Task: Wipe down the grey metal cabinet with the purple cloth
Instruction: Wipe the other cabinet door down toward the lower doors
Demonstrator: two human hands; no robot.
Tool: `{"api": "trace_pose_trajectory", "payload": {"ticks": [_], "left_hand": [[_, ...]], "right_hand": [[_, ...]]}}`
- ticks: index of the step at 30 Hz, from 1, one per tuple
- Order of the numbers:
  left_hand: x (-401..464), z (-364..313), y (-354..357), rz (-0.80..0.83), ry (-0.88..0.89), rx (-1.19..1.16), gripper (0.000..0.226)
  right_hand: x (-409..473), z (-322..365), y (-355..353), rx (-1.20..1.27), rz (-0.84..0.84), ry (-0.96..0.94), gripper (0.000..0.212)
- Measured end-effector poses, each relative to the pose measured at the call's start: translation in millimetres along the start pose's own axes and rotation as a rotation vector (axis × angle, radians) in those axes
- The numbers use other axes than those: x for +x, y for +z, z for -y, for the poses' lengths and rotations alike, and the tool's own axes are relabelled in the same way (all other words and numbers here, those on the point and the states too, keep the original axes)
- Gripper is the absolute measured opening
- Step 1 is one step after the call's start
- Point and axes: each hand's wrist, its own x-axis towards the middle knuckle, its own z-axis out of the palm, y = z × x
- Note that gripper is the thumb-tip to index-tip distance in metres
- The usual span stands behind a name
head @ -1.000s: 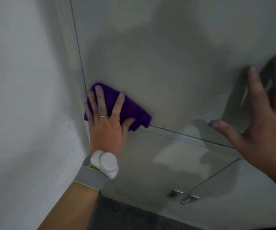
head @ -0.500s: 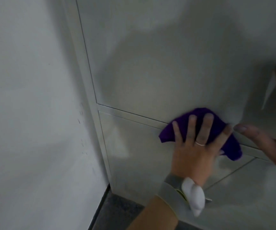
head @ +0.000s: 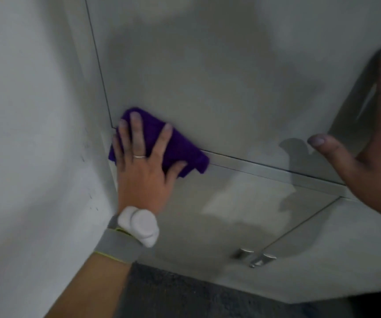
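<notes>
Now two hands, left hand pressing one purple cloth.

The cloth lies on the cabinet front at its lower-left door corner — under the left hand; the right hand rests on the cabinet's right side, two handles below.

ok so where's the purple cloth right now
In the head view the purple cloth is left of centre, pressed flat under the left hand against the grey metal cabinet, at the upper door's bottom-left corner.
</notes>
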Motion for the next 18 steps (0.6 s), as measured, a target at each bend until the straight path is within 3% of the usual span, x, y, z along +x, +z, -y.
{"api": "trace_pose_trajectory", "payload": {"ticks": [3,7,18], "left_hand": [[4.0,-2.6,-5.2,0.026,-0.054,-0.045,0.073],[12.9,-37.3,-7.3,0.018,-0.153,-0.148,0.076],[99.5,-134.5,-55.9,-0.121,0.081,-0.125,0.07]], "right_hand": [[-10.2,20.9,-17.3,0.09,-0.014,0.014,0.092],[-9.5,39.9,-48.3,-0.032,-0.094,-0.112,0.082],[46.2,15.8,-129.3,-0.049,-0.154,-0.174,0.08]]}}
